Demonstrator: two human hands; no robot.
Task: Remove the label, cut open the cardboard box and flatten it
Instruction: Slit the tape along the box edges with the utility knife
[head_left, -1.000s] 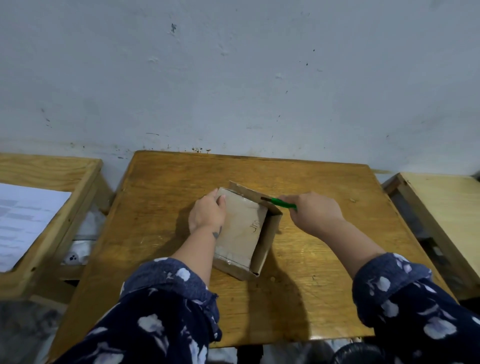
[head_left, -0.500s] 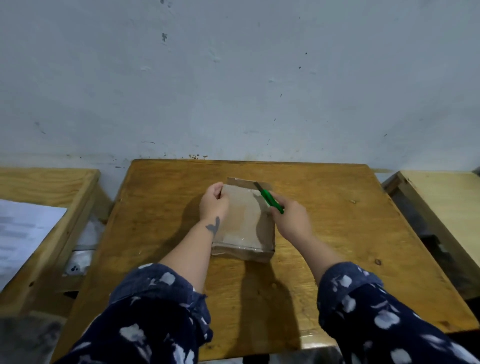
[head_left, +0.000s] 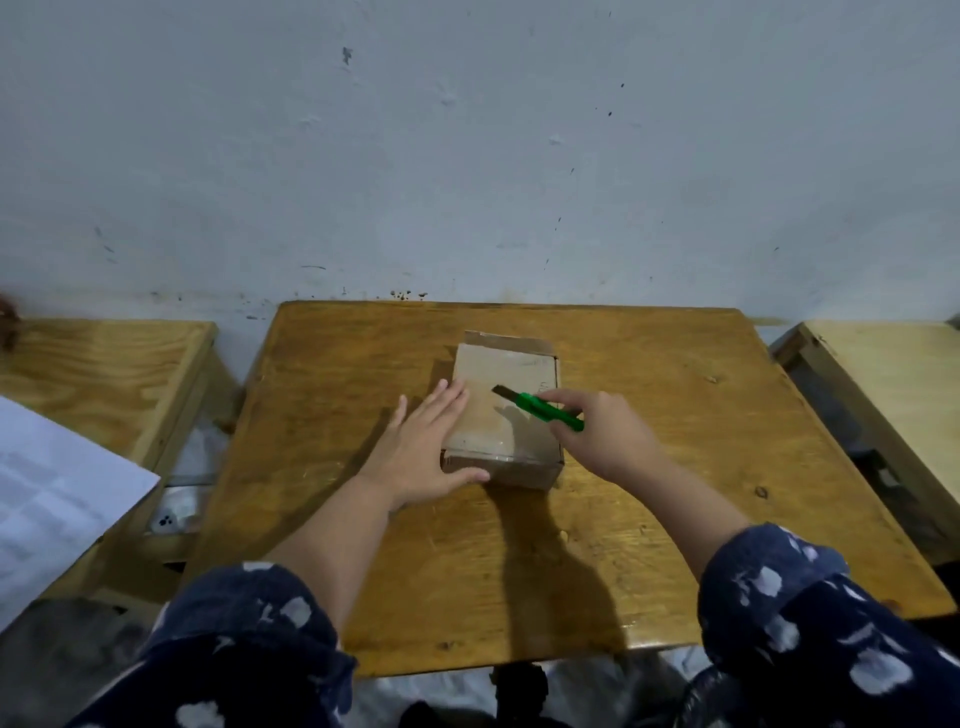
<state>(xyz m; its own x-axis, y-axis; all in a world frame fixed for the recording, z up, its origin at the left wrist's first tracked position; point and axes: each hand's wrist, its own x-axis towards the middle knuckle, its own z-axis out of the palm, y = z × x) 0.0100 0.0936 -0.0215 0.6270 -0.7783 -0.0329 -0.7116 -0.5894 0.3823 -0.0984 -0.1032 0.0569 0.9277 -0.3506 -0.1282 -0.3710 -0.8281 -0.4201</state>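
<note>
Against a pale grey-blue wall, scuffed and speckled with small dark marks, stands a wooden desk with a worn, yellow-brown top. At 9 o'clock from it sits a second wooden desk, with a white sheet of paper lying over its near corner. At 3 o'clock a paler wooden desk shows only in part at the frame's edge. Both of the person's forearms reach in from 6 o'clock, in dark blue sleeves with white blotches.

The left hand lies flat with straight, slightly spread fingers. Its palm rests over the near left corner of the cardboard box, fingertips on the top face and thumb laid along the box's near side. It presses rather than grips.

The right hand is curled around a green box cutter, pinching the handle between thumb and fingers. The cutter points toward 10 o'clock, with its short dark blade out over the middle of the box's top face. Whether the blade tip touches the cardboard cannot be told; a small shadow lies just beneath it.

The box sits on the desk a little toward 12 o'clock from the desk's middle, lying flat on a broad face. A flap stands open along its far edge at 12 o'clock. A glossy strip, likely clear tape, runs along the near top edge. Faint writing shows on the top face near the right edge, too small to read. What is inside the box is hidden.
</note>
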